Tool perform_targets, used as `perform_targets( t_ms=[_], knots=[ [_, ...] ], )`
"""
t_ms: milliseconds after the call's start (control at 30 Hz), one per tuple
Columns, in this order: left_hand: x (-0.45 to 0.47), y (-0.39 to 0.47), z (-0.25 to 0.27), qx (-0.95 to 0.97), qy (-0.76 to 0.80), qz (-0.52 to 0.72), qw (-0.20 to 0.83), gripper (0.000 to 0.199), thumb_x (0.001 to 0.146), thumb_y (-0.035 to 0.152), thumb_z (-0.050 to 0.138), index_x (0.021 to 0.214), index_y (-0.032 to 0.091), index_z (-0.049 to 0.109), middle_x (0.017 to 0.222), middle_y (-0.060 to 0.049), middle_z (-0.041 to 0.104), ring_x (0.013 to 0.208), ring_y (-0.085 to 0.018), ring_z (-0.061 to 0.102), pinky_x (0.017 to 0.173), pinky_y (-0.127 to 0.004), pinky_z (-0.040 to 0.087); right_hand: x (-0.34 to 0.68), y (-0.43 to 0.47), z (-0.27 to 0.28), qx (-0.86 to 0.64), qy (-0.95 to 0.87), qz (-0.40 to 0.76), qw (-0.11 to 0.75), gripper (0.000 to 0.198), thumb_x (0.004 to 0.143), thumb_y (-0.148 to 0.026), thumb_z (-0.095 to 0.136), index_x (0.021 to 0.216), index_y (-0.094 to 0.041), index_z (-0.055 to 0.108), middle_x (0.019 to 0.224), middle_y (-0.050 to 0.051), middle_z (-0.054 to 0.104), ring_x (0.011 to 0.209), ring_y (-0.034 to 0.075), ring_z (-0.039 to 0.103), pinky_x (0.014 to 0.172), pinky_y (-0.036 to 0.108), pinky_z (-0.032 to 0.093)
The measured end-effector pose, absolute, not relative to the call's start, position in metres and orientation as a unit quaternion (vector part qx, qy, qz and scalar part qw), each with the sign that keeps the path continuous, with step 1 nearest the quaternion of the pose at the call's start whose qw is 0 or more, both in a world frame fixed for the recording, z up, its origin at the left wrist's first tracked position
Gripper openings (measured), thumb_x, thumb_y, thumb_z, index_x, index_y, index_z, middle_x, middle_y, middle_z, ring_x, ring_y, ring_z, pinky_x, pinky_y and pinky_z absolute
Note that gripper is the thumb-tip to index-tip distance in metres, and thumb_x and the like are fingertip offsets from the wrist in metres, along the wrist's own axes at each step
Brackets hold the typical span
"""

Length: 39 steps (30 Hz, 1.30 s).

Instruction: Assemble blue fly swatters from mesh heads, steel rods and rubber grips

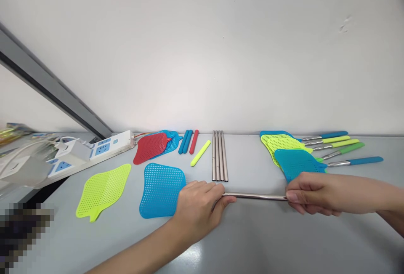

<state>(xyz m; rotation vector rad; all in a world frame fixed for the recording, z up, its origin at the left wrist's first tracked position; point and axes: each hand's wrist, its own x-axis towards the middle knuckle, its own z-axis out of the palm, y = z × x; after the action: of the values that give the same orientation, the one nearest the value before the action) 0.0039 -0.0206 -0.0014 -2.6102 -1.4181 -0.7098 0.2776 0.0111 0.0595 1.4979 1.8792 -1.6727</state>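
Above the table front, my left hand (201,206) is closed where a blue fly swatter head (162,190) meets a metal rod (255,196). The join itself is hidden under the fingers. Pinched in my right hand (311,194) is the other end of this rod, which lies almost level between both hands. Behind my left hand stand several metal rods (220,156) side by side on the table. A yellow handle grip (200,153), a red handle grip (194,142) and two blue handle grips (185,142) lie left of them. Just behind my right hand is a blue swatter head (296,162) with rod and handle attached.
Several assembled swatters (339,142) overlap at the right. A red swatter head (151,148) lies over blue ones (173,139) near the wall, with a yellow-green head (102,192) at front left. A white power strip (107,147) with plugs runs along the left edge.
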Motion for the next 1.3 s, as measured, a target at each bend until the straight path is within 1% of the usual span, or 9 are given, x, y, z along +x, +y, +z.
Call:
perform_targets(
  t_ms=[367,600,767,867,933,1033,1100,1233,1300],
  knots=[
    [-0.002,-0.020,-0.002,-0.855,-0.443,-0.255,0.094,0.034,0.084,0.036,0.045,0.055,0.017,0.045,0.047,0.005,0.048,0.045,-0.008,0.040,0.049,-0.025,0.023,0.294,0.013,0.062,0.493,0.638,-0.580,0.110,0.038,0.081,-0.052,0.040,0.077,-0.018,0.057,0.067,0.000,0.044,0.051,0.007,0.034,0.044,0.018,0.027],
    [-0.005,-0.016,0.000,-0.853,-0.432,-0.267,0.119,0.034,0.083,0.036,0.046,0.055,0.017,0.047,0.047,0.005,0.048,0.046,-0.008,0.039,0.050,-0.024,0.024,0.293,0.014,0.066,0.486,0.649,-0.576,0.099,0.037,0.083,-0.050,0.039,0.078,-0.017,0.056,0.068,0.000,0.044,0.052,0.007,0.035,0.044,0.019,0.027],
    [-0.008,-0.013,-0.002,-0.847,-0.439,-0.273,0.127,0.036,0.082,0.037,0.047,0.053,0.017,0.046,0.046,0.004,0.047,0.045,-0.008,0.039,0.050,-0.024,0.024,0.285,0.014,0.062,0.473,0.654,-0.583,0.092,0.039,0.082,-0.050,0.039,0.077,-0.015,0.055,0.064,-0.001,0.039,0.051,0.007,0.031,0.044,0.018,0.025],
    [-0.009,-0.011,-0.003,-0.841,-0.451,-0.272,0.124,0.036,0.082,0.039,0.047,0.053,0.017,0.048,0.046,0.004,0.047,0.045,-0.008,0.039,0.050,-0.024,0.024,0.282,0.015,0.061,0.471,0.661,-0.577,0.093,0.038,0.083,-0.049,0.038,0.081,-0.017,0.057,0.060,-0.003,0.034,0.049,0.006,0.028,0.042,0.017,0.023],
    [-0.008,-0.010,-0.004,-0.839,-0.461,-0.265,0.116,0.037,0.082,0.040,0.047,0.053,0.017,0.048,0.046,0.003,0.048,0.045,-0.009,0.039,0.050,-0.024,0.024,0.281,0.015,0.061,0.475,0.673,-0.559,0.092,0.038,0.083,-0.049,0.038,0.085,-0.019,0.059,0.060,-0.003,0.037,0.048,0.006,0.030,0.042,0.017,0.025],
    [-0.007,-0.010,-0.004,-0.841,-0.468,-0.254,0.098,0.036,0.081,0.042,0.047,0.055,0.017,0.049,0.048,0.003,0.049,0.046,-0.009,0.041,0.049,-0.025,0.024,0.276,0.014,0.059,0.471,0.695,-0.538,0.071,0.039,0.083,-0.049,0.038,0.083,-0.018,0.061,0.062,-0.002,0.042,0.050,0.007,0.034,0.045,0.018,0.027],
    [-0.006,-0.010,-0.004,-0.846,-0.463,-0.250,0.089,0.035,0.082,0.042,0.046,0.056,0.018,0.050,0.048,0.003,0.050,0.047,-0.009,0.042,0.050,-0.024,0.025,0.269,0.012,0.057,0.455,0.700,-0.549,0.045,0.040,0.084,-0.050,0.037,0.080,-0.017,0.059,0.059,-0.002,0.039,0.050,0.007,0.033,0.045,0.018,0.027],
    [-0.004,-0.013,-0.005,-0.859,-0.443,-0.242,0.086,0.034,0.082,0.040,0.046,0.056,0.018,0.048,0.050,0.003,0.052,0.048,-0.010,0.043,0.050,-0.025,0.024,0.248,0.005,0.050,0.444,0.673,-0.592,0.005,0.033,0.083,-0.046,0.041,0.093,-0.019,0.057,0.065,-0.002,0.045,0.052,0.007,0.037,0.048,0.018,0.031],
    [-0.002,-0.016,-0.006,-0.862,-0.440,-0.236,0.085,0.033,0.082,0.040,0.047,0.057,0.018,0.047,0.051,0.003,0.053,0.048,-0.010,0.044,0.050,-0.026,0.024,0.238,0.001,0.045,0.452,0.668,-0.591,-0.012,0.033,0.082,-0.046,0.042,0.089,-0.017,0.058,0.064,-0.002,0.046,0.050,0.006,0.036,0.046,0.017,0.030]
  ],
)
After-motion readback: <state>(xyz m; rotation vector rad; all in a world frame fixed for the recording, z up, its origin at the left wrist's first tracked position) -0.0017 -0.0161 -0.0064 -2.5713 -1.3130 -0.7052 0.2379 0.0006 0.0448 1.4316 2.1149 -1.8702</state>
